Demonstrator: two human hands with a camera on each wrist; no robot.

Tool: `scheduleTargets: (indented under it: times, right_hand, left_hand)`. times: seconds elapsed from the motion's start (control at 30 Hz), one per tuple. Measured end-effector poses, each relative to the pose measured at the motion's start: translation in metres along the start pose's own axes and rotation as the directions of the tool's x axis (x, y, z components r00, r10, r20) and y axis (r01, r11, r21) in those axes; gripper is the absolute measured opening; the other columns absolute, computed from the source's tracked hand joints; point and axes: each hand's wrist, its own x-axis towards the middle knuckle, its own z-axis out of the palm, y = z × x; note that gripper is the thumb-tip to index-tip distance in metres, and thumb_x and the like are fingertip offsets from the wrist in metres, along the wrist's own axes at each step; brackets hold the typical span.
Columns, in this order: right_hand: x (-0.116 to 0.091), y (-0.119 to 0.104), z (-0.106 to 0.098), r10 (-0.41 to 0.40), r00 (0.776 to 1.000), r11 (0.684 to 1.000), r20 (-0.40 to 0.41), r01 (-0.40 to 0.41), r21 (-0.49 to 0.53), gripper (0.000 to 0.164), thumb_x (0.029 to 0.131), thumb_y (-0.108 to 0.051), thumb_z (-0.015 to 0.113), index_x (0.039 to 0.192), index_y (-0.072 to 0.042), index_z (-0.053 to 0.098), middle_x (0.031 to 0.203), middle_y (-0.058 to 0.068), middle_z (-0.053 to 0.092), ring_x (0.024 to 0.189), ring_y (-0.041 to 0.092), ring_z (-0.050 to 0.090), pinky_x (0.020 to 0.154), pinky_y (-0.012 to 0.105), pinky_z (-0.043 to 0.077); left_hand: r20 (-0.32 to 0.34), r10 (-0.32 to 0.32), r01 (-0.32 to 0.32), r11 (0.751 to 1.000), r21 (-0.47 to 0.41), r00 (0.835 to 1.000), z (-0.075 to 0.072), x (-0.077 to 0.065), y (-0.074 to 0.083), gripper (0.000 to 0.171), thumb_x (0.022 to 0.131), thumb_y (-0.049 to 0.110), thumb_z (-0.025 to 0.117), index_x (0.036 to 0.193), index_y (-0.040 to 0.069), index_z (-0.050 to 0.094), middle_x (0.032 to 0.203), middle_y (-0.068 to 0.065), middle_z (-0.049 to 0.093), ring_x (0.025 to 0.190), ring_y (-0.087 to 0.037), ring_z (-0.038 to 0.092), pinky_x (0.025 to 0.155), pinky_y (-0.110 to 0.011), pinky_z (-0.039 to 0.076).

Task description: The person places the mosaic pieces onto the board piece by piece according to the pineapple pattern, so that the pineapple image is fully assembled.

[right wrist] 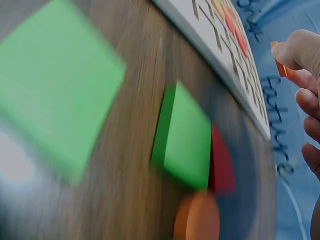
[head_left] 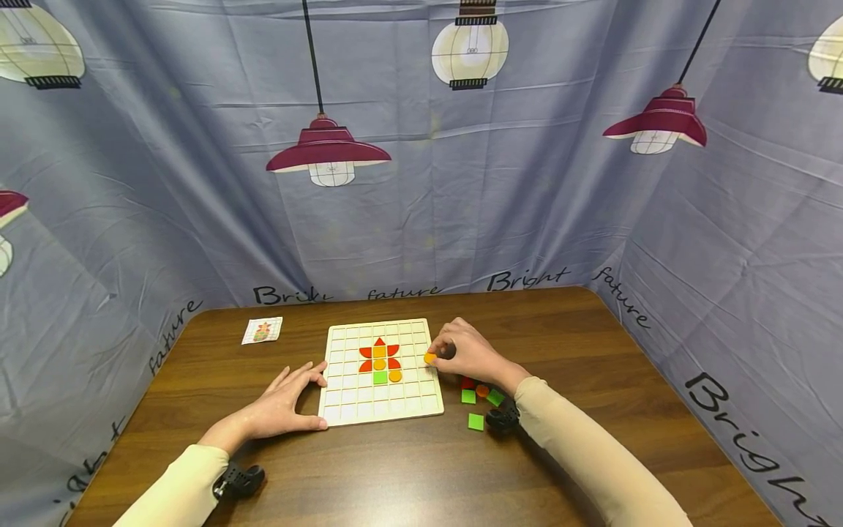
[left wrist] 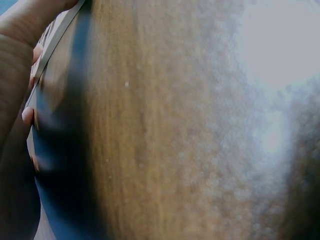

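Right hand (head_left: 464, 348): thumb and fingers pinch a yellow-orange disc (head_left: 430, 358) at the board's (head_left: 408, 406) right edge.
Left hand (head_left: 283, 402): fingers spread, touching the board's left side; light pressure should steady it.
Card (head_left: 262, 331): worth checking for the square.
Disc: best lowered flat within grid lines, clear of laid pieces (head_left: 380, 364).

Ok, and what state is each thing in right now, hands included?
Grid board: flat on the table, partly filled
Placed pieces: lying on the board's squares
Left hand: spread, at the board's left edge
Right hand: pinching a yellow-orange piece
Yellow-orange piece: held
Picture card: lying left of the board
Loose pieces: right of the board
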Motion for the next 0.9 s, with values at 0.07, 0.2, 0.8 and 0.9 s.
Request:
scheduleTargets:
  times: [0.07, 0.2, 0.8, 0.9]
  right_hand:
    - [0.007, -0.007, 0.004, -0.018, 1.000, 1.000, 0.011, 0.018, 0.007, 0.013, 0.088, -0.032, 0.079, 0.097, -0.024, 0.077, 0.087, -0.008, 0.059, 0.088, 0.014, 0.046, 0.077, 0.032, 0.042]
    - [0.019, -0.022, 0.014, -0.042, 0.999, 0.999, 0.027, 0.042, 0.001, 0.013, 0.088, -0.032, 0.078, 0.097, -0.023, 0.077, 0.087, -0.009, 0.060, 0.088, 0.013, 0.045, 0.080, 0.032, 0.041]
    - [0.056, -0.068, 0.063, -0.103, 0.991, 0.989, 0.083, 0.111, -0.097, 0.013, 0.087, -0.041, 0.078, 0.093, -0.030, 0.077, 0.083, -0.020, 0.055, 0.088, 0.006, 0.045, 0.076, 0.024, 0.038]
    - [0.059, -0.074, 0.067, -0.104, 0.989, 0.987, 0.101, 0.115, -0.113, 0.013, 0.088, -0.043, 0.078, 0.094, -0.031, 0.078, 0.083, -0.021, 0.054, 0.087, 0.006, 0.044, 0.075, 0.024, 0.037]
  left_hand:
    - [0.003, 0.000, 0.000, 1.000, -0.002, 1.000, 0.000, 0.000, 0.000, 0.062, 0.081, 0.057, 0.081, 0.123, 0.020, 0.054, 0.163, -0.015, 0.035, 0.150, -0.044, 0.027, 0.118, -0.069, 0.005]
    - [0.003, 0.001, -0.001, 1.000, -0.003, 1.000, -0.001, 0.000, 0.000, 0.062, 0.081, 0.056, 0.081, 0.124, 0.019, 0.054, 0.163, -0.015, 0.035, 0.150, -0.044, 0.027, 0.118, -0.069, 0.005]
    - [0.009, -0.003, 0.003, 1.000, -0.017, 1.000, -0.001, 0.000, 0.000, 0.063, 0.081, 0.056, 0.081, 0.124, 0.020, 0.053, 0.163, -0.014, 0.034, 0.150, -0.044, 0.025, 0.118, -0.069, 0.004]
    - [0.011, -0.003, 0.004, 1.000, -0.021, 1.000, -0.001, 0.000, 0.000, 0.063, 0.082, 0.056, 0.081, 0.124, 0.019, 0.053, 0.163, -0.015, 0.034, 0.150, -0.044, 0.025, 0.118, -0.069, 0.004]
